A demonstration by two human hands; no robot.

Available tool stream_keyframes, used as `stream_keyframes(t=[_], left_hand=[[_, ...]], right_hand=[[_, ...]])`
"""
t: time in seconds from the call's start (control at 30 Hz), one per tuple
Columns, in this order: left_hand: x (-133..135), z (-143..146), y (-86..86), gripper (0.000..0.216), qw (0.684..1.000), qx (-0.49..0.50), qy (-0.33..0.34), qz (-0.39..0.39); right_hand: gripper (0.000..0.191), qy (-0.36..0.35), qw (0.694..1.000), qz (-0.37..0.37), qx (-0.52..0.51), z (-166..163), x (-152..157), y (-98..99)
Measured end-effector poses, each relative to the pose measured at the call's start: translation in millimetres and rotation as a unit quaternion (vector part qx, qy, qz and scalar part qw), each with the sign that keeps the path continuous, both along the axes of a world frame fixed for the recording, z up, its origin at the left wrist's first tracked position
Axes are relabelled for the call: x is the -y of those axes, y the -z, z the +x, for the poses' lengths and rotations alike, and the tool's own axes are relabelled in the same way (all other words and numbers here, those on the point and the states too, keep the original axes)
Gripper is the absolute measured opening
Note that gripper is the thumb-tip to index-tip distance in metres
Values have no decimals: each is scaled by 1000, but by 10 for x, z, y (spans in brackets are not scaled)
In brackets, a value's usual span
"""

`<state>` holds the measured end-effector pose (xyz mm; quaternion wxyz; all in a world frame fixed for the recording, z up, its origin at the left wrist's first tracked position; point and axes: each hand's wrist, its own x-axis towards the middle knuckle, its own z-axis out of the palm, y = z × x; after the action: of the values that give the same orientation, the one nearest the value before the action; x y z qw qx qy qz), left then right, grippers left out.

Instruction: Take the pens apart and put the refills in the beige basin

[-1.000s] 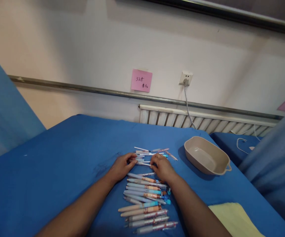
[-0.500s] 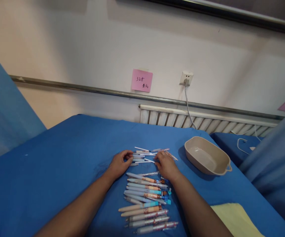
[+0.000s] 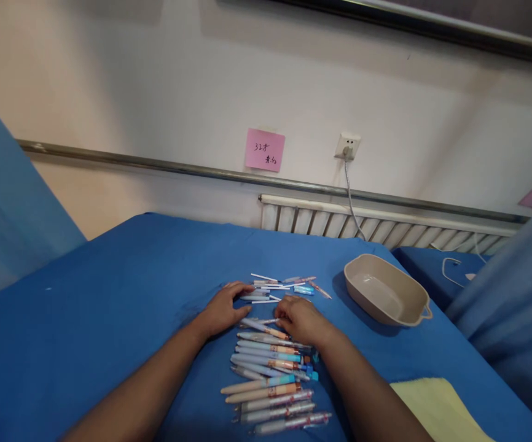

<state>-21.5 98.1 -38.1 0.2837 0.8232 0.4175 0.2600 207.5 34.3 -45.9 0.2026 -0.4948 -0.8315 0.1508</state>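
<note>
Several assembled pens (image 3: 270, 374) lie in a row side by side on the blue cloth (image 3: 109, 307), running toward me. Beyond them sits a small heap of loose pen parts and thin white refills (image 3: 279, 287). My left hand (image 3: 222, 307) rests on the cloth at the heap's left edge, fingers curled, its tips touching the parts. My right hand (image 3: 299, 319) is curled over the far end of the pen row, pinching a pen (image 3: 263, 327) that lies slanted between both hands.
A beige oval dish (image 3: 386, 298) stands to the right of the heap, with nothing in it. A yellow cloth (image 3: 436, 408) lies at the near right. A radiator (image 3: 376, 224), a wall socket with a cable (image 3: 348, 147) and a pink note (image 3: 265, 150) are behind.
My right hand has pulled back from the heap of parts toward me and now sits over the far end of the pen row. My left hand has shifted only slightly.
</note>
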Motion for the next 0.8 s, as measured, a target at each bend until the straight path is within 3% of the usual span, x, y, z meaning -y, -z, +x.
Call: stream_keyframes(t=[0.3, 0.6, 0.8], left_hand=[[-20, 10, 61, 31, 996, 64, -59, 31], [64, 70, 13, 25, 997, 15, 60, 54], [91, 90, 5, 29, 998, 25, 50, -8]], right_hand=[[11, 79, 996, -18, -39, 56, -61, 130], [18, 71, 987, -18, -142, -9, -71, 153], [18, 58, 983, -5, -174, -23, -94, 172]])
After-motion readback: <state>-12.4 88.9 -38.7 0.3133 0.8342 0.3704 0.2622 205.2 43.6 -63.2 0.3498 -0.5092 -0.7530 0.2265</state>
